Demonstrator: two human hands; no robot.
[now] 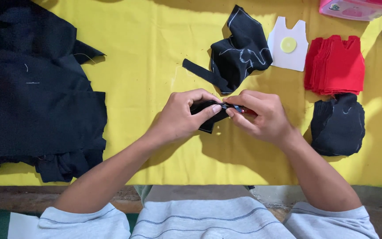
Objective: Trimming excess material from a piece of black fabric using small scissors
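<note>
Both hands meet over the middle of the yellow worktop (155, 57), working one small piece of black cloth (208, 116). The left hand (183, 116) is closed on the piece, thumb on top and fingers curled beneath, holding it slightly off the surface. The right hand (261, 116) is closed in a narrow pinch at the right edge of the same piece, and a small red item (247, 111) shows between its fingers; whether this is a tool or a scrap of red fabric cannot be told. The step in hand appears to be fine work at the edge of the piece: folding, pinning or trimming. The hands cover the contact point, so the exact action stays unclear. The next move appears to call for a steady left-hand grip while the right hand works along the edge in small, controlled motions. A large pile of dark fabric (36, 97) lies at the left end of the worktop. Behind the hands sits a crumpled black piece with chalk lines (242, 51). Beside it lies a white vest-shaped template (290, 59) with a round yellow disc (288, 44) on it. A stack of red cut pieces (337, 66) lies to the right of the template, and a stack of black cut pieces (338, 126) lies just in front of the red one.
</note>
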